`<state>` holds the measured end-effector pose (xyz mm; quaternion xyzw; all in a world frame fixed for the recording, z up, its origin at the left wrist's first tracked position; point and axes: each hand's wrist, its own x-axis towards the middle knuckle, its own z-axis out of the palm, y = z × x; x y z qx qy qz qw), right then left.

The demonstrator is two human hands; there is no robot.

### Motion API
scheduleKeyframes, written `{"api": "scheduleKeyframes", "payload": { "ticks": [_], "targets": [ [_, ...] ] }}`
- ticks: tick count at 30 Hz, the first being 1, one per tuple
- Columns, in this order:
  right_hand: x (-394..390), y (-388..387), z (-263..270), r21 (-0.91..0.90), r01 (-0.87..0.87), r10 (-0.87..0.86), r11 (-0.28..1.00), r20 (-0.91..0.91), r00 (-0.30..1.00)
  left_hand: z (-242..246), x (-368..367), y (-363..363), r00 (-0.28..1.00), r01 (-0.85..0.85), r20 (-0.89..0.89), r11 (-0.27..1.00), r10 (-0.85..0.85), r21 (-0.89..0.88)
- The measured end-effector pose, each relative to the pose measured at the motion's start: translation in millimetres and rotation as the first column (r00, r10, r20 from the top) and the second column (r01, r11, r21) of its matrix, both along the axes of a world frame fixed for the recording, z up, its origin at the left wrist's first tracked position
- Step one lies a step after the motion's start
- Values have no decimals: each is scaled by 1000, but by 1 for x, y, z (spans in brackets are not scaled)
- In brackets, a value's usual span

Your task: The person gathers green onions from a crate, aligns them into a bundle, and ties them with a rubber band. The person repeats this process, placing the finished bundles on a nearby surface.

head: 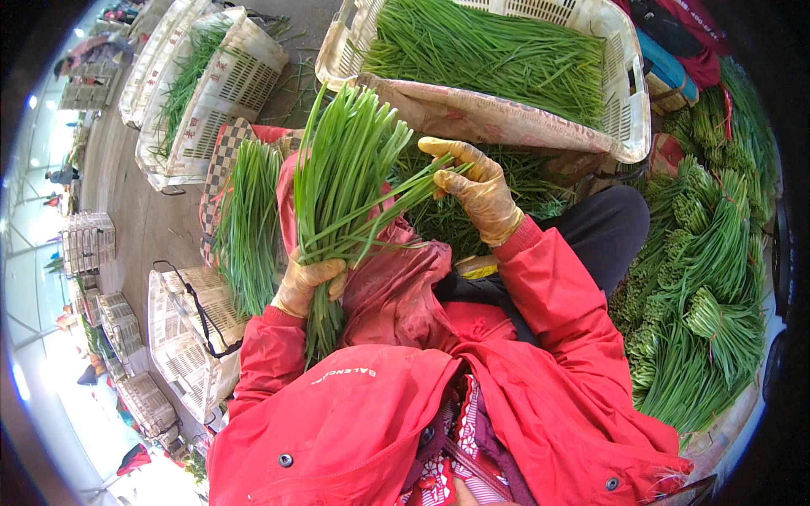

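Observation:
My left hand, in a yellowed thin glove, is closed around a thick bunch of green Chinese chives; the cut ends fan upward and the leaf tips hang below the fist. My right hand, gloved alike, pinches a few chive stalks between thumb and fingers at the right side of the bunch, and these slant out from it. Left of the bunch, a loose pile of chives lies on a checkered cloth. More loose leaves lie beneath my right hand.
Ahead stands a white plastic crate full of chives. Two similar crates stand at the upper left, and another at the lower left. Tied chive bundles are heaped on the right. A person's dark red sleeve shows at the top right.

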<state>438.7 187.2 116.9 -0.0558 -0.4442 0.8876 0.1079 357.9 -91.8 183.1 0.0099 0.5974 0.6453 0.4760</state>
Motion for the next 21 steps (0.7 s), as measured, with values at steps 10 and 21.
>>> {"api": "scheduleKeyframes", "payload": {
  "ticks": [10,21],
  "targets": [
    [-1,6,3,-159,-139,147,978,40,988,3,3,2,997,52,-56,998,-53,-18],
    [5,96,-13,514,-99,-108,852,358,927,2,2,-12,988,-53,-143,998,58,38]
  ]
}}
